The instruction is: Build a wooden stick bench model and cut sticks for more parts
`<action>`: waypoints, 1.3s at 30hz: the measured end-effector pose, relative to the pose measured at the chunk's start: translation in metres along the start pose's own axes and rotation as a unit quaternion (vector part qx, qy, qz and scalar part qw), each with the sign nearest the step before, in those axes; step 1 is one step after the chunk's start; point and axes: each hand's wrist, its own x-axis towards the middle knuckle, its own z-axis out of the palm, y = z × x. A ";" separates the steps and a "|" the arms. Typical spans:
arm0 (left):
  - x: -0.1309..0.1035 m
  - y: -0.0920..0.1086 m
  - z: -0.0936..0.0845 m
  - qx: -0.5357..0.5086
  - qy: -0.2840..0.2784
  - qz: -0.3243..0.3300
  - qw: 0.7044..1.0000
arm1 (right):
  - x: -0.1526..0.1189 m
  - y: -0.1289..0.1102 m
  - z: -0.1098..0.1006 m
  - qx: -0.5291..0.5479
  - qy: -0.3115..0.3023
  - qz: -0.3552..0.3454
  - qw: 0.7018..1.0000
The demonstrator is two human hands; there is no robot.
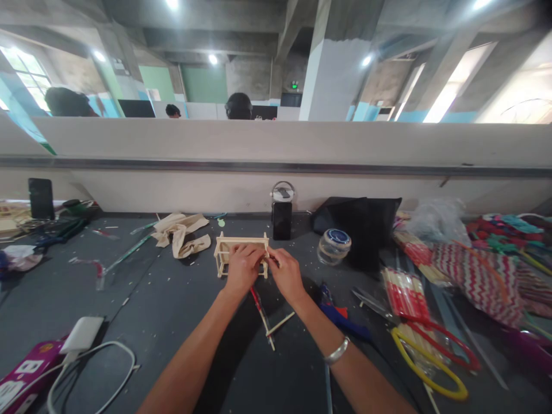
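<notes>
A small box-shaped frame of thin pale wooden sticks (242,240) stands on the dark table in front of me. My left hand (244,265) reaches over its front, fingers bent and closed on its right part. At the right-hand upright, my right hand (284,272) pinches with thumb and forefinger, touching the frame. The fingertips of both hands meet there, and they hide the exact spot being gripped. Below my hands lie a red-and-clear narrow packet (256,300) and a loose wooden stick (280,324).
Crumpled beige cloth (180,233) lies left of the frame; a black phone (282,221) stands behind it. To the right are a clear jar (333,247), a blue-handled tool (345,322), scissors (431,362) with yellow and red handles, and packets of sticks (405,293). A charger (83,334) sits front left.
</notes>
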 end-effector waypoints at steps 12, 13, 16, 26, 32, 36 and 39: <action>0.008 -0.005 -0.020 0.012 -0.066 0.017 0.998 | -0.001 -0.003 0.001 0.008 -0.013 -0.007 1.000; 0.010 -0.008 -0.027 0.020 -0.075 0.017 0.997 | -0.001 -0.003 0.001 0.008 -0.013 -0.005 1.000; 0.011 -0.023 -0.052 0.076 -0.117 -0.027 0.990 | -0.002 -0.002 0.003 0.011 -0.009 0.001 1.000; 0.001 -0.056 -0.084 0.102 -0.195 -0.195 0.956 | -0.004 -0.009 0.006 0.031 -0.012 0.003 0.999; 0.005 -0.052 -0.091 0.100 -0.189 -0.197 0.957 | -0.004 -0.009 0.007 0.028 -0.009 0.001 1.000; 0.005 -0.051 -0.096 0.098 -0.196 -0.188 0.957 | -0.004 -0.010 0.007 0.030 -0.010 0.001 1.000; 0.006 -0.052 -0.095 0.097 -0.197 -0.182 0.958 | -0.003 -0.011 0.006 0.032 -0.010 0.002 0.999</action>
